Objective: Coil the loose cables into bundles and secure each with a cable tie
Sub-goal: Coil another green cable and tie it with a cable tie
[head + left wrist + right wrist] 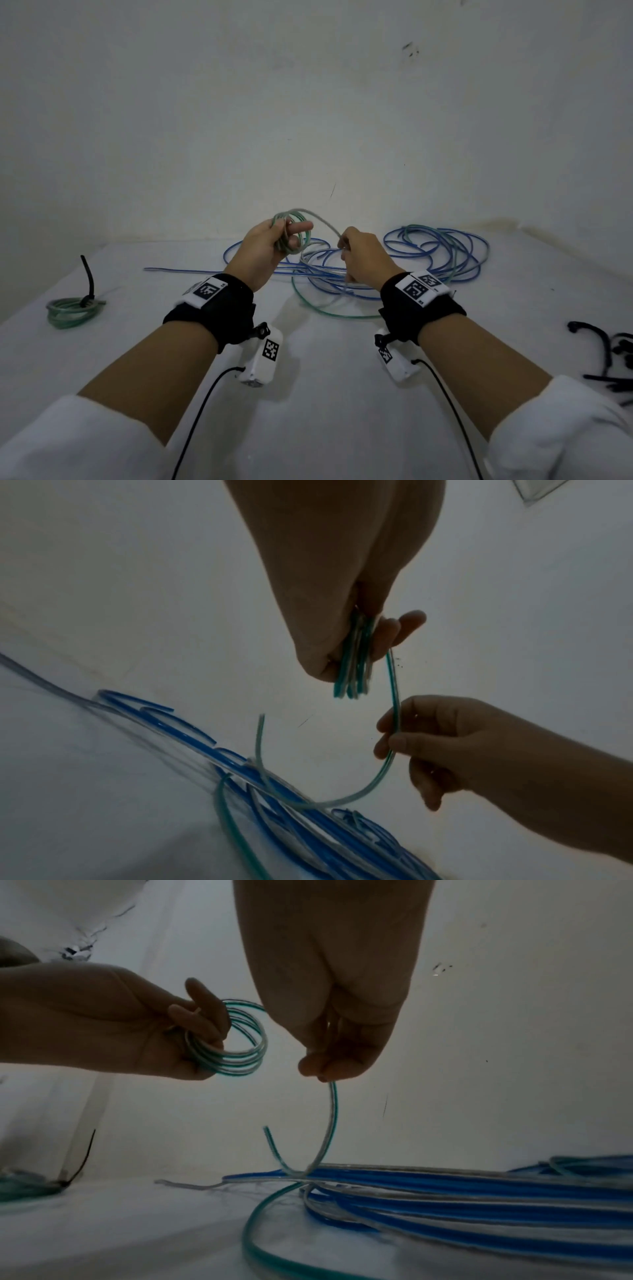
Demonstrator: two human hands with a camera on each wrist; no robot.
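Done: one green bundle [73,310] lies tied.
Now: left hand [265,246] grips green coil [291,233] — right hand [359,255] pinches its tail.
Left: blue cables [438,250] — loose.

You have no readable text here; only square black-and-white coded markers [206,290] sit on your wristbands and cameras.

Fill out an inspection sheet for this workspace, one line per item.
Surface: white table, bare in the middle.
Job's things: green coil half wound; tied green bundle far left; spare black ties at right.
Clutter: nothing seen.
Grippers: left hand grips the coil; right hand pinches the green cable's free length.
Cables: blue cables loose, tangled with green.
Surroundings: scuffed white wall.
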